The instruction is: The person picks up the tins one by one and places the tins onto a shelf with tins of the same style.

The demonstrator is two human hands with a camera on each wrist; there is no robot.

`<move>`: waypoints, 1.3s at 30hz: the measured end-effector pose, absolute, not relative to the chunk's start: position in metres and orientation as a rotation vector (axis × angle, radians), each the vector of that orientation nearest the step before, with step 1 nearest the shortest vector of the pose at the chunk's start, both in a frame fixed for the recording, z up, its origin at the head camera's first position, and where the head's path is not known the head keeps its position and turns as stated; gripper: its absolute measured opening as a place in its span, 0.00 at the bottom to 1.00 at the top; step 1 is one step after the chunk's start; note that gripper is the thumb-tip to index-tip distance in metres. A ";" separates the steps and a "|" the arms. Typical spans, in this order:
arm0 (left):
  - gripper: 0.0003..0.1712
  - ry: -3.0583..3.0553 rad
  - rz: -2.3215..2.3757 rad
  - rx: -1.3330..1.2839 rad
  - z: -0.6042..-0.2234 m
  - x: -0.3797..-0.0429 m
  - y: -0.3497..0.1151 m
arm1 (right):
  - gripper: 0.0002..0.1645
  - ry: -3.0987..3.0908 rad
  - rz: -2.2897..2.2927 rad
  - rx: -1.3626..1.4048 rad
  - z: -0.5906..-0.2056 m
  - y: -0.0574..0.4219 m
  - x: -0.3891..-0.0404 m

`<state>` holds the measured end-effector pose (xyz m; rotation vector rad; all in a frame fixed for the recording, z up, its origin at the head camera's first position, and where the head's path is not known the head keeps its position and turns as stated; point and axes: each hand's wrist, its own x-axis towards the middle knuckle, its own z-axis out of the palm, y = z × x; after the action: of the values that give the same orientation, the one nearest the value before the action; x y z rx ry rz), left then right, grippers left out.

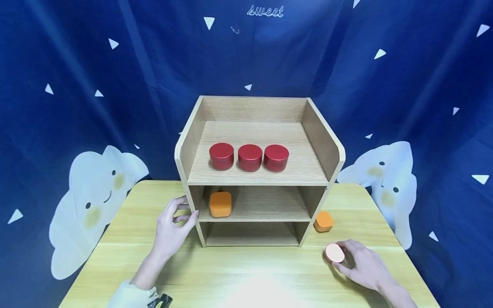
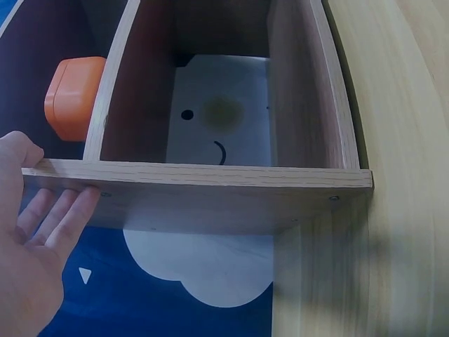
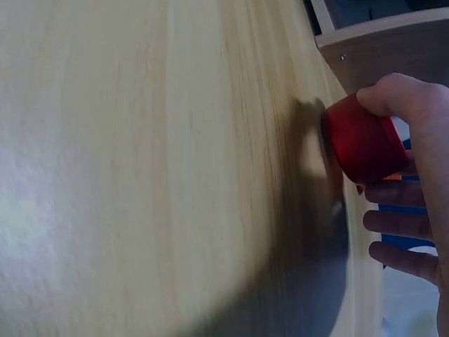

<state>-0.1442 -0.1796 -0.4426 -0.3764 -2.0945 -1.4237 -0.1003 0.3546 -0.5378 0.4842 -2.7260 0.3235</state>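
My left hand (image 1: pixel 171 226) holds the left side panel of a small wooden shelf (image 1: pixel 246 185). In the left wrist view its thumb lies over the panel's front edge, with the fingers against the outer face. At the right, my right hand (image 1: pixel 365 265) grips a round red tin (image 3: pixel 365 140) between thumb and fingers, low over or on the table. Glare whitens this tin's lid in the head view. Three similar red tins (image 1: pixel 250 158) stand in a row on the shelf's top level. An orange square tin (image 1: pixel 221 205) sits at the left of the middle level.
Another orange tin (image 1: pixel 323 221) stands on the wooden table (image 1: pixel 215 273), just right of the shelf. Behind hangs a blue curtain (image 1: pixel 161 64) with white triangles and clouds. The shelf's raised side walls flank its top level.
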 end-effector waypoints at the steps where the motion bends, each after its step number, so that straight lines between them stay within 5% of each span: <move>1: 0.24 -2.094 -1.423 -0.375 -0.443 -0.144 -0.180 | 0.31 -2.705 0.320 0.498 -0.538 0.354 -0.099; 39: 0.25 -2.101 -1.424 -0.370 -0.444 -0.144 -0.180 | 0.34 -2.400 0.377 0.385 -0.482 0.282 -0.069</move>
<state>-0.1442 -0.1796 -0.4444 -0.3697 -2.1012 -1.4236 -0.0692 0.2818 -0.4818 0.3849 -2.3998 0.3774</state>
